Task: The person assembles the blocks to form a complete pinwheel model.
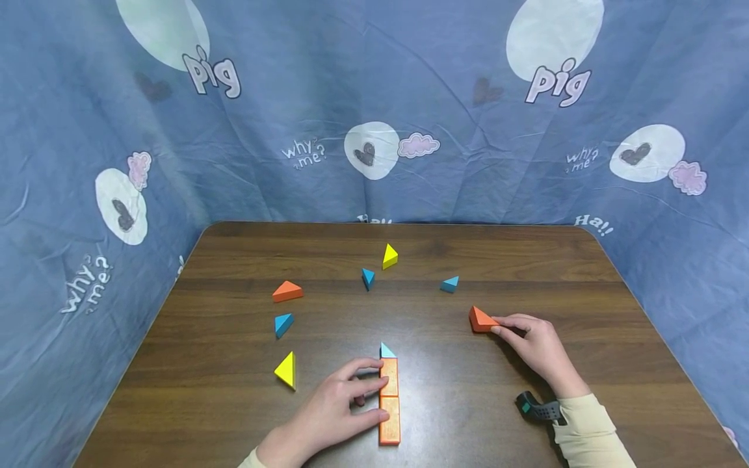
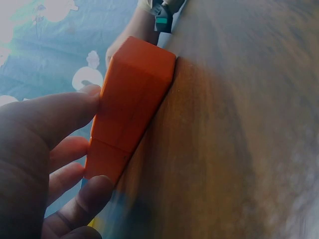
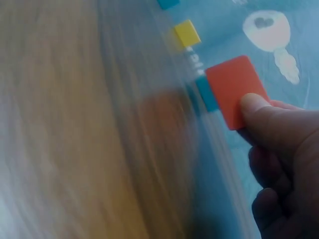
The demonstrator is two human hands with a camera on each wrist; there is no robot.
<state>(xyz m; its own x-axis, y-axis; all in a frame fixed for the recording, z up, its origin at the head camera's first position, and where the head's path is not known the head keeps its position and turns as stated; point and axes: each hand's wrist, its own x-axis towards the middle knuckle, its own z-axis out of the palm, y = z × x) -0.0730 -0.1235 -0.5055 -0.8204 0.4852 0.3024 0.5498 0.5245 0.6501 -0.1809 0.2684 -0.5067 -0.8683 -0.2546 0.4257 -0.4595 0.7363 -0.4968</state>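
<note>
Before blue cloth (image 1: 328, 71), a wooden table (image 1: 450, 383) bears blocks (image 1: 391, 427).

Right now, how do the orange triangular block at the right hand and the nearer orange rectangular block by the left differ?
Shape: the orange triangular block is three-cornered, the nearer orange rectangular block oblong. Contact: the right hand pinches the triangular block; the left hand touches the rectangular one. Placement: the triangular block is apart from other blocks; the rectangular one abuts its orange neighbour. Both are orange.
</note>
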